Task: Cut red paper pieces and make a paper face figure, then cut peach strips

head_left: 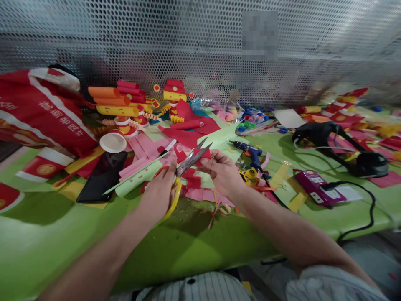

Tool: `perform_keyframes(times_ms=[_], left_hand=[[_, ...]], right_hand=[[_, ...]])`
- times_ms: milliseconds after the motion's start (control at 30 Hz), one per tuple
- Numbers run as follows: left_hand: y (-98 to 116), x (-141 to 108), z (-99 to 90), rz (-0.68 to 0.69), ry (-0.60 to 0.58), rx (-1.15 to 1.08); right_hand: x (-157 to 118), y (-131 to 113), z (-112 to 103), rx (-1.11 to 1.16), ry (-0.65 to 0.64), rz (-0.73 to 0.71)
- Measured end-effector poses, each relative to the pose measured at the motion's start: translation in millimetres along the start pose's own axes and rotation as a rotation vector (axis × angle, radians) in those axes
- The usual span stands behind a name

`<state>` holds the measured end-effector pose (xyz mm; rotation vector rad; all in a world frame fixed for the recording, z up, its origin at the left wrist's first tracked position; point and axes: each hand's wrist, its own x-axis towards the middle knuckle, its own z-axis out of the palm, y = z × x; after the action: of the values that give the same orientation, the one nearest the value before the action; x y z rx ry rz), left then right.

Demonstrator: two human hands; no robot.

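My left hand is closed round the yellow handle of a pair of scissors, whose blades point away to the upper right and stand a little apart. A small piece of red paper is pinched between the thumb and fingers of my right hand, right by the blades. Beneath both hands lie red paper scraps and pink paper sheets. A light green sheet with small red marks is partly rolled, just left of my left hand.
On the green table are a black phone, paper cups, paper figures, a blue glue gun, a purple power box with a cable and a black headset. A perforated metal panel stands behind.
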<state>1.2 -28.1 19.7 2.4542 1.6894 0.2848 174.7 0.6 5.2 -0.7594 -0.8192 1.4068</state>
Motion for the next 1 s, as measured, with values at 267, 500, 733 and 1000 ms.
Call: perform_keyframes(times_ms=[267,500,733,1000], left_hand=[[-7.3,3.1,7.0,0.069,0.092,0.071],[-9.4,2.6,5.3,0.075,0.12,0.089],[-10.4,2.6,5.7,0.07,0.118,0.139],[-9.6,3.0,4.6,0.072,0.098,0.175]], right_hand=[[-0.5,-4.0,0.3,-0.012,-0.022,-0.007],[0.4,-9.3,-0.5,-0.064,-0.032,-0.016],[2.3,-12.8,-1.8,-0.109,-0.012,-0.024],[3.8,-13.7,-3.1,-0.108,-0.023,-0.034]])
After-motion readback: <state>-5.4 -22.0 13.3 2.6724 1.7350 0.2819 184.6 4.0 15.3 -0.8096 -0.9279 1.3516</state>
